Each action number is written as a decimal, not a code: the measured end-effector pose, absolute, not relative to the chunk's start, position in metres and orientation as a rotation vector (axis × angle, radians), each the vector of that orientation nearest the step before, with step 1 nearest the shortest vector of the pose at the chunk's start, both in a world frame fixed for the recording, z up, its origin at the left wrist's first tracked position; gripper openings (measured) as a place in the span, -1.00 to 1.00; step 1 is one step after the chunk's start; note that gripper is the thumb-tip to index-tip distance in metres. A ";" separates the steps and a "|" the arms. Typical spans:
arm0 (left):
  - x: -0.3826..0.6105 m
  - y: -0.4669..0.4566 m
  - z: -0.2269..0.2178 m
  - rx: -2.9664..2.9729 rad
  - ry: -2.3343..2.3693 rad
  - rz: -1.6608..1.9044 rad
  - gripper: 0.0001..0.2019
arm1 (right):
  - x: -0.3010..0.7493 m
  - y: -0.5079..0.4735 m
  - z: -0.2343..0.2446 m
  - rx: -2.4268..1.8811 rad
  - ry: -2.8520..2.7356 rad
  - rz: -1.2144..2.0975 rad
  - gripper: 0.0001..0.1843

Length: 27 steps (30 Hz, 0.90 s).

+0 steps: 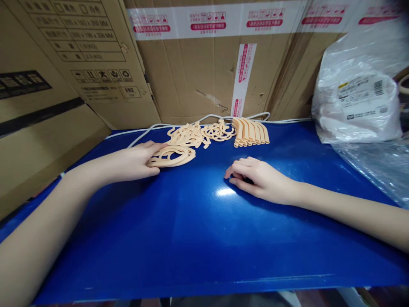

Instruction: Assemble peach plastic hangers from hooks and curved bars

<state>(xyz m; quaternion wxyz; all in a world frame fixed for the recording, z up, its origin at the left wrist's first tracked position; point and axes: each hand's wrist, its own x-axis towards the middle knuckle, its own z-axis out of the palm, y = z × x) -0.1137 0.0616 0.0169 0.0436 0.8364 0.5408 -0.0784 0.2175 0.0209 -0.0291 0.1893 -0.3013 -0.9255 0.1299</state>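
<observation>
My left hand (137, 162) is at the left end of a small stack of curved beige plastic pieces (179, 157). Its thumb is on the near side and its fingers on the far side, closed on that end. My right hand (255, 177) rests on the blue tabletop, fingers loosely bent and thumb apart, with nothing seen in it. Just behind the stack lies a loose pile of small beige hook-shaped pieces (188, 135). Beside it is a heap of beige curved, ring-like pieces (220, 131). A row of bent beige tubular pieces (251, 132) lies beyond my right hand.
Cardboard boxes (198, 81) wall in the back, and another printed box (96, 72) stands at the left. A white cable (153, 127) runs along the table's back edge. At the right sits a clear plastic bag (354, 115) with a labelled white package inside. The blue tabletop (191, 243) stretches toward me.
</observation>
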 end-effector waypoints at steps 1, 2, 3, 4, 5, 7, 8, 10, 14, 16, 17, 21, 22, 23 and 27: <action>-0.116 0.063 0.018 2.540 1.639 -0.229 -0.25 | 0.218 0.021 -0.029 -0.843 -2.604 0.367 -0.84; -0.119 0.064 0.018 2.529 1.628 -0.214 -0.25 | 0.218 0.021 -0.029 -0.840 -2.605 0.367 -0.84; -0.122 0.066 0.019 2.517 1.623 -0.207 -0.25 | 0.218 0.021 -0.029 -0.840 -2.603 0.364 -0.84; -0.126 0.068 0.019 2.498 1.627 -0.206 -0.25 | 0.219 0.021 -0.029 -0.841 -2.604 0.364 -0.84; -0.129 0.070 0.020 2.479 1.628 -0.214 -0.24 | 0.219 0.021 -0.029 -0.844 -2.603 0.364 -0.84; -0.133 0.073 0.021 2.452 1.626 -0.221 -0.23 | 0.220 0.021 -0.029 -0.843 -2.604 0.364 -0.84; -0.134 0.074 0.022 2.441 1.626 -0.223 -0.21 | 0.221 0.021 -0.029 -0.841 -2.604 0.365 -0.84; -0.133 0.075 0.023 2.423 1.639 -0.216 -0.18 | 0.221 0.022 -0.029 -0.838 -2.606 0.364 -0.84; -0.130 0.075 0.025 2.417 1.652 -0.177 -0.16 | 0.223 0.022 -0.029 -0.839 -2.610 0.361 -0.83; -0.130 0.076 0.024 2.421 1.645 -0.166 -0.15 | 0.223 0.022 -0.029 -0.838 -2.612 0.360 -0.83; -0.130 0.076 0.024 2.421 1.647 -0.161 -0.14 | 0.223 0.022 -0.029 -0.837 -2.611 0.357 -0.83; -0.131 0.077 0.023 2.422 1.653 -0.131 -0.15 | 0.223 0.022 -0.030 -0.839 -2.613 0.365 -0.83; -0.131 0.077 0.023 2.423 1.649 -0.121 -0.16 | 0.223 0.022 -0.030 -0.837 -2.613 0.367 -0.83; -0.131 0.077 0.022 2.423 1.646 -0.116 -0.16 | 0.222 0.022 -0.029 -0.837 -2.611 0.366 -0.83; -0.131 0.077 0.023 2.416 1.655 -0.115 -0.15 | 0.222 0.022 -0.030 -0.837 -2.606 0.362 -0.83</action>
